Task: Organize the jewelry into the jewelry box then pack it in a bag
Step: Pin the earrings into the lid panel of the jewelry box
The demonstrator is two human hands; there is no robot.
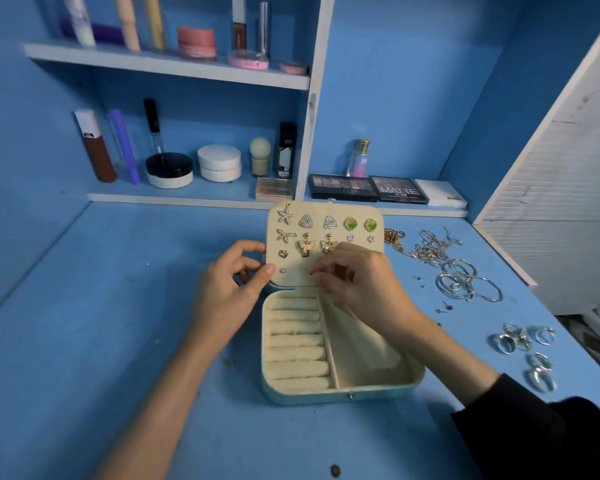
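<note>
My left hand (pixel 229 292) pinches the left edge of the cream earring panel (pixel 293 277). Right hand (pixel 361 282) fingertips are bunched on its bottom row, can't tell if they're holding anything. The teal jewelry box (pixel 340 393) lies open just below my fingers, with the panel pointing away from me.

- Single head-worn view, close above the open jewelry box (pixel 342 396), looking forward and down at it from its near side.
- The wide lens takes in the table (pixel 84 306) around the box and the shelves (pixel 167 69) behind it, bent toward the edges.
</note>
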